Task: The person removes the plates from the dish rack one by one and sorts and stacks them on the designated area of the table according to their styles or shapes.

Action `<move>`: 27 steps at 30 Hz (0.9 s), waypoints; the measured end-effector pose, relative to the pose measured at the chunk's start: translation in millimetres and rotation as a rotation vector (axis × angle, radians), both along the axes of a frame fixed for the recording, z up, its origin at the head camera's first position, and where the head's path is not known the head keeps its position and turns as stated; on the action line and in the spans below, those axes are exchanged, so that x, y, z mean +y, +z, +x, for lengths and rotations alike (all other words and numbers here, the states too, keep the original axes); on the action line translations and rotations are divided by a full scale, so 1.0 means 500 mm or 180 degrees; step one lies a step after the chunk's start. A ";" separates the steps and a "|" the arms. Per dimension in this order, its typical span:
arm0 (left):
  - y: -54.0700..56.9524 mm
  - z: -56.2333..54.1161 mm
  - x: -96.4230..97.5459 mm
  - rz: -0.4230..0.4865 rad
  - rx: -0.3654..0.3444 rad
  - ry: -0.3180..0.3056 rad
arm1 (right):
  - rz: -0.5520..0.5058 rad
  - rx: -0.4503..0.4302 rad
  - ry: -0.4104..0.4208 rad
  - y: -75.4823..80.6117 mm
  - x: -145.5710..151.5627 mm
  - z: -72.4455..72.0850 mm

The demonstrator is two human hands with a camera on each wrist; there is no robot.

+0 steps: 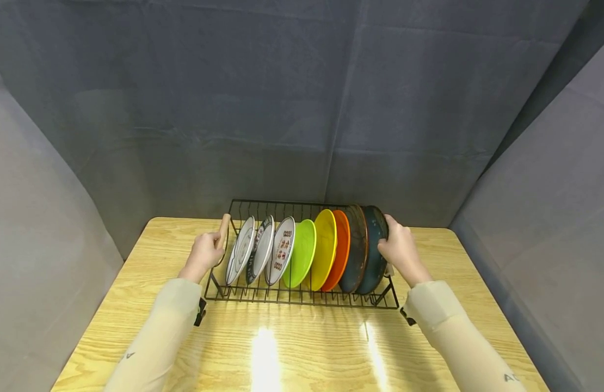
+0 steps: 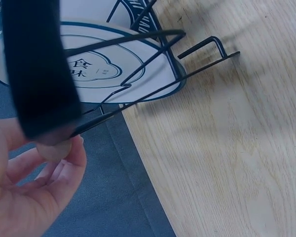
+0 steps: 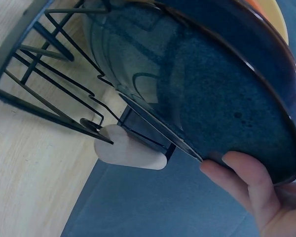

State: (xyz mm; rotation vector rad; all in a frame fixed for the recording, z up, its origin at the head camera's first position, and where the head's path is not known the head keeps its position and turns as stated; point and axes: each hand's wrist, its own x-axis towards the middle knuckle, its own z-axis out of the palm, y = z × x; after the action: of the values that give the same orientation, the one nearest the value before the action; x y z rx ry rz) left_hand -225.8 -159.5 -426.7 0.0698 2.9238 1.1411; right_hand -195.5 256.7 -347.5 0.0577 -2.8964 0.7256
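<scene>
A black wire dish rack [image 1: 302, 302] holds a row of plates standing on edge. At its left end, my left hand [image 1: 206, 251] grips the rack's wooden handle [image 1: 224, 223]; the left wrist view has the fingers [image 2: 64, 180] curled around it. My right hand [image 1: 399, 245] pinches the rim of the rightmost dark blue plate [image 1: 373, 256], which stands in the rack. Seen in the right wrist view, the fingertips [image 3: 239, 160] lie on that plate's glossy face near its edge. The rack's other wooden handle [image 3: 130, 148] shows below this plate, apart from the hand.
Left of the held plate stand another dark plate [image 1: 356, 250], an orange plate [image 1: 342, 253], a yellow plate [image 1: 324, 247], a green plate [image 1: 302, 253] and three patterned white plates [image 1: 281, 250]. The wooden table [image 1: 302, 343] meets a grey curtain [image 1: 263, 109] behind.
</scene>
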 end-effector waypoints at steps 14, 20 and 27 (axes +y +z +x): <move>-0.002 -0.002 -0.001 0.0002 -0.0001 0.0026 | 0.0155 0.0250 -0.0007 0.040 0.012 -0.003; -0.004 -0.005 -0.001 -0.0037 0.0000 0.0043 | 0.0192 0.0364 -0.0024 0.073 0.026 0.000; -0.005 -0.004 -0.001 -0.0006 0.0044 0.0004 | 0.0162 0.0525 -0.0098 0.107 0.049 0.003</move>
State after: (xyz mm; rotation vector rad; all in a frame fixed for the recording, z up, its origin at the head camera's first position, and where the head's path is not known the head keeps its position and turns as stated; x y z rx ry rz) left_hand -227.6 -159.9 -429.4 0.0762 2.9373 1.1429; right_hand -194.2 281.4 -294.1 0.0748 -2.7522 0.6112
